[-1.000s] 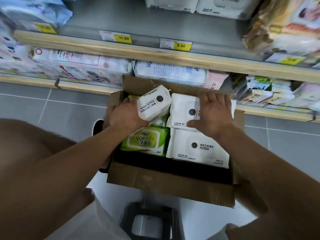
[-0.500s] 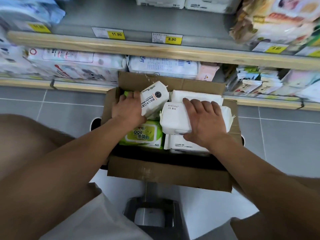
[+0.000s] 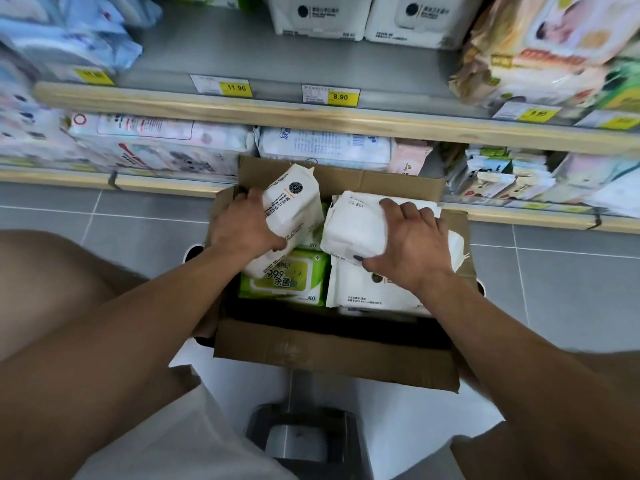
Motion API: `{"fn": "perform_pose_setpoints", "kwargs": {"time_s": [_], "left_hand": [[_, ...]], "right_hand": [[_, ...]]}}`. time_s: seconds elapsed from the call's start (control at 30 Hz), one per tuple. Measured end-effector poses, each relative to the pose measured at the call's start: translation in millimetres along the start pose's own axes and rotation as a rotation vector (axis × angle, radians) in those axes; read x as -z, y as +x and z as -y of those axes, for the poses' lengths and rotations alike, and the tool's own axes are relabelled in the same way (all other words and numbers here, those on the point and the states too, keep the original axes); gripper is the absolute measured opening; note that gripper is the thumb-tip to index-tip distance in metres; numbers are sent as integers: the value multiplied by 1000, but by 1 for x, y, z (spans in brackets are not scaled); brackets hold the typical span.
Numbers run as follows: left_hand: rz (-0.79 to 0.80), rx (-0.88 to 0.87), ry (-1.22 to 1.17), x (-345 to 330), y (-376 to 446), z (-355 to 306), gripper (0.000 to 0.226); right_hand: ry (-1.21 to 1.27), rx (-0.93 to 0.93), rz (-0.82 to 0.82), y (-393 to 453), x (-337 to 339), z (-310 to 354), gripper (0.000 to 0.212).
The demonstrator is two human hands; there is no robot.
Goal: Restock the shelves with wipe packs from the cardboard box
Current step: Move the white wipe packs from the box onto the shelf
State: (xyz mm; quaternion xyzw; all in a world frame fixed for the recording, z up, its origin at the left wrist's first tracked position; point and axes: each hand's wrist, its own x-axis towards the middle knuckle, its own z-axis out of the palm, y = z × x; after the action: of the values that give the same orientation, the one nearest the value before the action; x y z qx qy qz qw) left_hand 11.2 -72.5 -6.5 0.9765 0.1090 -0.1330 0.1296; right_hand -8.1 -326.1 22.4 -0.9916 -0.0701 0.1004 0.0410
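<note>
An open cardboard box (image 3: 332,355) sits in front of me on a white surface. My left hand (image 3: 244,228) grips a white wipe pack (image 3: 294,202), tilted up at the box's left. My right hand (image 3: 412,242) is closed over a second white wipe pack (image 3: 353,225) lifted a little above the others on the right. Below them lie a green wipe pack (image 3: 285,282) and another white pack (image 3: 367,292). The upper shelf (image 3: 221,50) has a bare grey stretch beside matching white packs (image 3: 318,15).
Price tags 11.90 (image 3: 235,87) and 8.90 (image 3: 339,97) hang on the wooden shelf edge (image 3: 311,121). The lower shelf holds several tissue and wipe packs (image 3: 322,147). Bulky packs (image 3: 540,50) crowd the upper right. A stool (image 3: 301,434) stands below the box; my bare knee (image 3: 52,271) is at left.
My right hand has closed around the white pack and raised it off the stack. My left hand has tipped its pack more upright. The view has tilted up toward the shelf.
</note>
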Motion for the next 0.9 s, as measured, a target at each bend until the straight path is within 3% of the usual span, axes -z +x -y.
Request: {"fn": "perform_pose_setpoints", "kwargs": {"time_s": [0.2, 0.4, 0.9], "left_hand": [[-81, -40, -147, 47, -19, 5, 90], [-210, -89, -292, 108, -18, -2, 81], [-173, -190, -265, 153, 70, -16, 89]], "right_hand": [[288, -156, -237, 2, 41, 6, 97], [320, -216, -357, 20, 91, 13, 96], [40, 59, -507, 157, 172, 5, 93]]}}
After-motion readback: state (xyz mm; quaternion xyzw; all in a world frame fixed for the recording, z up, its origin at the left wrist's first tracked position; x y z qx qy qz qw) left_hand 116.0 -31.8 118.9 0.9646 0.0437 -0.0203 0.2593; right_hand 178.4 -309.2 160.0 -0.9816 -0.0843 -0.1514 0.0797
